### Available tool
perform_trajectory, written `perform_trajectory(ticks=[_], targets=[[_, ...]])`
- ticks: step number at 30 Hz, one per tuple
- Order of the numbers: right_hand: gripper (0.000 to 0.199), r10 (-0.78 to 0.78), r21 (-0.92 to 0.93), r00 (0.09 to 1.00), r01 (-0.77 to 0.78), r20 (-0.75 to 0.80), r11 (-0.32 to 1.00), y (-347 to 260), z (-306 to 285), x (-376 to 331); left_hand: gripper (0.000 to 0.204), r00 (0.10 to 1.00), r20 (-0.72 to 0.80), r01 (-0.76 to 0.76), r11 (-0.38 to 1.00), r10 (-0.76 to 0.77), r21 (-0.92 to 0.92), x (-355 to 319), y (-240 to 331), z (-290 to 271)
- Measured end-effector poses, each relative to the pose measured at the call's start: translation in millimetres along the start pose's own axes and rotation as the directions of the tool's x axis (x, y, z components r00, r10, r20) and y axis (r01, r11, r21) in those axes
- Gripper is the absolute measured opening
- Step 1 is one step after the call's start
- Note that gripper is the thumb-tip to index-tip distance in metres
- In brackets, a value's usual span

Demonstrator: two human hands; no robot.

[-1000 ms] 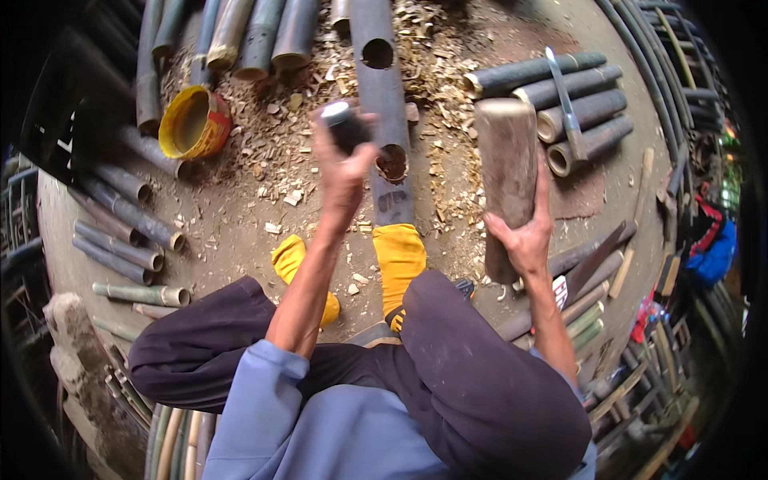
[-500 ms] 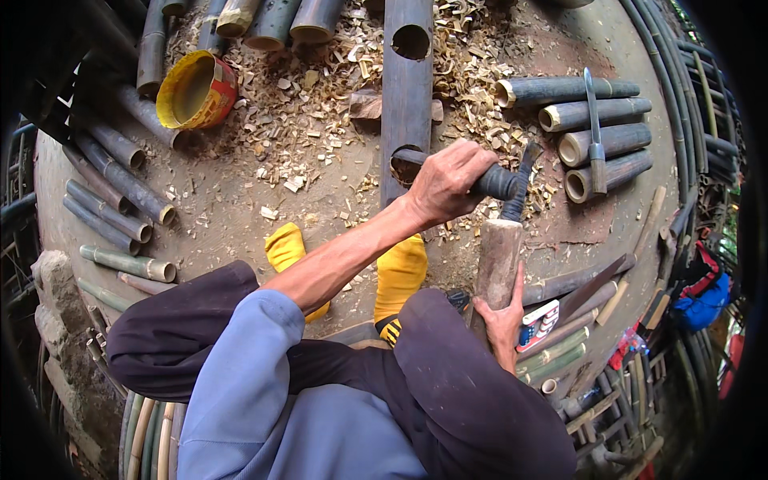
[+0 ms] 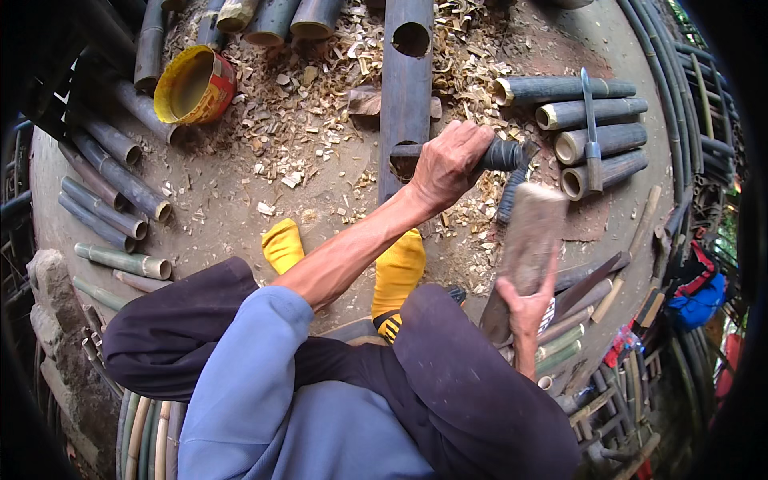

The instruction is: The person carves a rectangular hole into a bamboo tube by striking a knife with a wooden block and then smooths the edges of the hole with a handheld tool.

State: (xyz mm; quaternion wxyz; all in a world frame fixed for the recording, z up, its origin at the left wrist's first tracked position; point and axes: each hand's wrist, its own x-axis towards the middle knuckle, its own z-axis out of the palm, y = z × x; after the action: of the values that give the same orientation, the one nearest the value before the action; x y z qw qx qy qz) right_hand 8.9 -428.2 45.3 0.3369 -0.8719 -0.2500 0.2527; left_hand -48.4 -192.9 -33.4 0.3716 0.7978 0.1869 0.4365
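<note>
My left hand (image 3: 450,164) is closed round a chisel-like tool. Its black wrapped handle (image 3: 506,154) sticks out to the right of my fist, and its dark blade (image 3: 405,150) reaches left over the lower hole of a dark bamboo pole (image 3: 403,96). Beneath the blade, the inside of that hole is partly hidden. My right hand (image 3: 524,308) grips a thick, worn wooden mallet (image 3: 532,236), tilted with its upper end toward the right. A black ribbed piece (image 3: 512,192) shows between the handle and the mallet; what it belongs to is unclear.
Wood chips (image 3: 320,120) cover the ground around the pole, which rests on a brick-like block (image 3: 364,102). Cut bamboo pieces (image 3: 604,144) lie at right with a long blade (image 3: 590,120) across them. More bamboo (image 3: 120,184) and a yellow-red bucket (image 3: 192,84) are at left.
The mallet in my right hand has swung up and to the right, away from the tool's handle. My left hand has shifted slightly, still gripping the chisel-like tool.
</note>
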Motion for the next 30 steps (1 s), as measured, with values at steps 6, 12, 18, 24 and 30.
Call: perform_trajectory(ticks=[6, 12, 18, 24, 30], targets=[[0.107, -0.413, -0.057, 0.910, 0.411, -0.027, 0.910, -50, 19, 62, 0.046, 0.999, -0.024, 0.026, 1.000, -0.025, 0.011, -8, -9, 0], [0.094, -0.386, 0.225, 0.905, 0.419, -0.178, 0.879, -92, -30, 60, 0.039, 1.000, 0.000, 0.023, 0.999, -0.023, 0.041, -13, -11, -5], [0.105, -0.321, 0.141, 0.940, 0.304, 0.119, 0.942, -74, 7, 68, 0.035, 0.991, -0.062, 0.115, 0.993, -0.117, -0.037, -17, -8, -8], [0.102, -0.341, 0.221, 0.937, 0.350, -0.077, 0.910, -68, -15, 39, 0.026, 0.865, 0.401, 0.330, 0.944, -0.301, -0.003, -6, -10, -1], [0.100, -0.175, 0.114, 0.950, 0.210, -0.260, 0.971, -45, -24, 20, 0.054, 0.983, 0.121, 0.143, 0.988, -0.136, -0.050, -28, 40, 10]])
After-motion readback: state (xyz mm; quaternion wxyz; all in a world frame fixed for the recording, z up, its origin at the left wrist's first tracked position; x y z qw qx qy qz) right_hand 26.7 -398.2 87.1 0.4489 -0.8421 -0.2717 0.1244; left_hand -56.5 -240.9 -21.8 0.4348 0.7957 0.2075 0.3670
